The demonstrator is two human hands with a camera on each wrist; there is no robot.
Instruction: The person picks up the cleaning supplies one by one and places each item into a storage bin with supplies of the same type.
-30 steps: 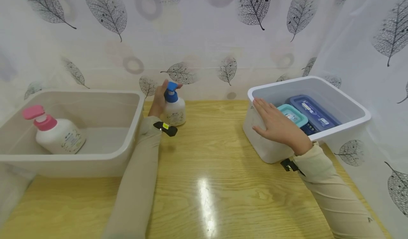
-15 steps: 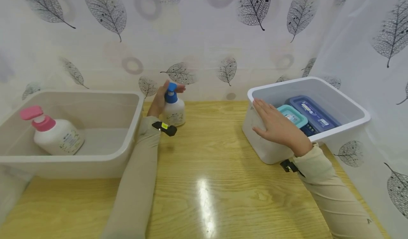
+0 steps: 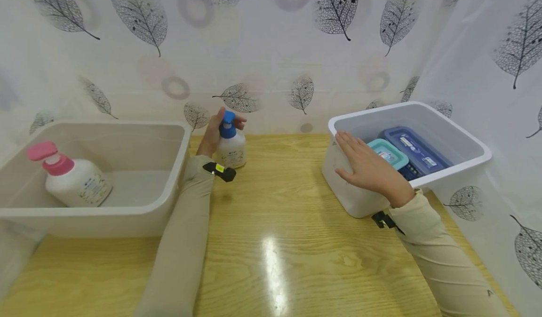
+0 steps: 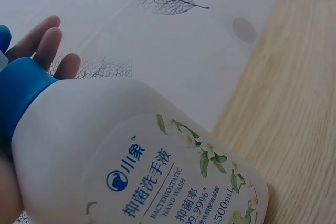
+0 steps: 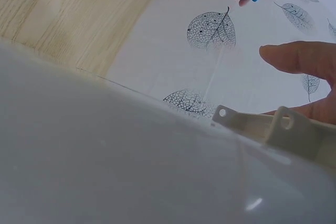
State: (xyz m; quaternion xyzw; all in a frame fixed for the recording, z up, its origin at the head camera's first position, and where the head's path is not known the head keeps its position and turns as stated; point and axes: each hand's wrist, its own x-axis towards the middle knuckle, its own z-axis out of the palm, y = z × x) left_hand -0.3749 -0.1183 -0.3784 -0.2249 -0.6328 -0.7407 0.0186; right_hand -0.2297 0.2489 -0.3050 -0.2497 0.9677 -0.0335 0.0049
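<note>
My left hand (image 3: 211, 133) is around the neck of a white hand wash pump bottle (image 3: 233, 147) with a blue pump, upright on the table. Its fingers (image 4: 50, 43) pass behind the blue collar, and the label faces the left wrist camera. Along the near-left rim of the right-hand white bin (image 3: 449, 166) lies my right hand (image 3: 368, 164), fingers straight and thumb apart. That bin holds a teal-lidded box (image 3: 387, 153) and a navy-lidded box (image 3: 417, 150); the hand partly covers the teal one.
To the left, a larger off-white bin (image 3: 127, 209) holds a leaning white pump bottle (image 3: 82, 183) with a pink pump. Bare wood of the table (image 3: 271, 204) lies between the bins. A leaf-patterned curtain (image 3: 271, 49) hangs behind and at the right.
The left hand's fingers spread past the pump, then curl slightly lower; the bottle stays in place. My right hand and both bins hold still.
</note>
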